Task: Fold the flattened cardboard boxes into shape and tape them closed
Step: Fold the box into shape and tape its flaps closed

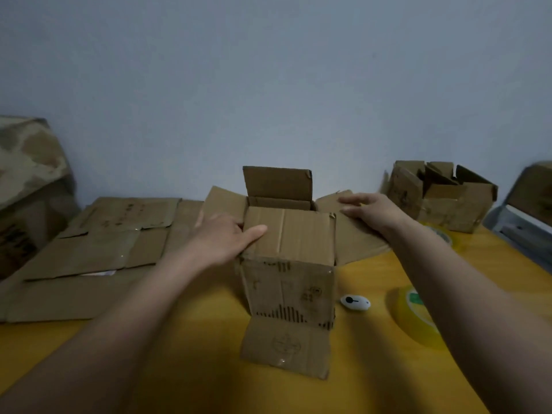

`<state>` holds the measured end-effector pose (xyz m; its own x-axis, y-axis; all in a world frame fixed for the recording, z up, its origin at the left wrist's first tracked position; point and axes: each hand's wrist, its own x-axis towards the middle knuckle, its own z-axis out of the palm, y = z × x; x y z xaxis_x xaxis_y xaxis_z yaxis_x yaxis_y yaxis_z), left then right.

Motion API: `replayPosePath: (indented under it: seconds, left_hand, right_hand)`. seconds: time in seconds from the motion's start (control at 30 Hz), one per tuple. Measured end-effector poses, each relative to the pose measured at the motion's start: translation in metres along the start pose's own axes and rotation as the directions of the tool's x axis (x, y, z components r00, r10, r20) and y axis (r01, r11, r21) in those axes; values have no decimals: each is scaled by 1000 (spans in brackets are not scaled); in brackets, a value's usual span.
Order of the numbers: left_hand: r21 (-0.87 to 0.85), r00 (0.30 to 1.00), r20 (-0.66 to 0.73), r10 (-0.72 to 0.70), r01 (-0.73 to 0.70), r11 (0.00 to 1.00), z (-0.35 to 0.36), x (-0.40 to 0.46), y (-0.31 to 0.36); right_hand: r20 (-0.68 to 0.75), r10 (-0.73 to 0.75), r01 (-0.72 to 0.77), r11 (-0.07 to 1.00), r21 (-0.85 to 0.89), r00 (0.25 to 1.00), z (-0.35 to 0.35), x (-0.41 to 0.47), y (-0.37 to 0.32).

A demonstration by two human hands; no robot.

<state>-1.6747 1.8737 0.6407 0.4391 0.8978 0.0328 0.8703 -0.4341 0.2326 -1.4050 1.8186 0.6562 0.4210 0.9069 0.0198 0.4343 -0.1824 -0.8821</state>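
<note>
Step in hand: closing the top flaps of the cardboard box, which stood upright on the yellow table, central and near the person.
Box state: near flap folded flat over the opening; far flap upright; left and right flaps splayed outward; one bottom flap lay out on the table toward the person.
Left hand: grip relaxed and flat, fingers straight, thumb resting on the folded near flap, holding nothing.
Right hand: grip wide, fingers extended, palm pressing on the right flap.
Tape: one tape roll lay right of the box, partly behind the right forearm; not yet in use.
Other items: flattened cardboard at left; small white object beside the box; a formed box at far right.
Next move (judged): fold the remaining flaps inward and hold them level, then free one hand for the tape.
</note>
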Motion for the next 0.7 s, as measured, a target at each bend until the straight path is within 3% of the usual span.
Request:
replayPosePath:
  seconds: [0.07,0.17,0.3,0.37,0.43,0.5,0.6,0.7]
  left_hand:
    - [56,1000,18,11,-12,998,5,-5,-2]
    - [19,998,-62,-12,14,1000,13,-10,-2]
    - [-62,980,-193,-55,44,997,30,-11,3]
    - [-106,977,-202,-62,41,993,34,-9,4]
    - [-134,977,-203,-67,40,990,36,-7,4]
    - [-161,974,-212,-84,50,986,36,-7,6]
    - [-219,965,-222,-139,89,972,34,-8,9]
    - [-235,963,-219,-158,105,966,34,-7,9]
  right_hand:
    - [5,6,-6,1000,-1,1000,-2,6,2]
    - [13,-47,47,998,-36,999,5,14,8]
    - [107,-163,184,956,-230,981,10,13,17]
    - [158,-155,214,843,-494,975,7,12,16]
    - [159,-231,266,575,-774,960,7,1,12]
    - [221,-322,356,461,-813,921,12,-16,5]
    - [252,-337,410,578,-705,907,23,-47,-1]
    - [247,-311,381,518,-766,918,32,-50,5]
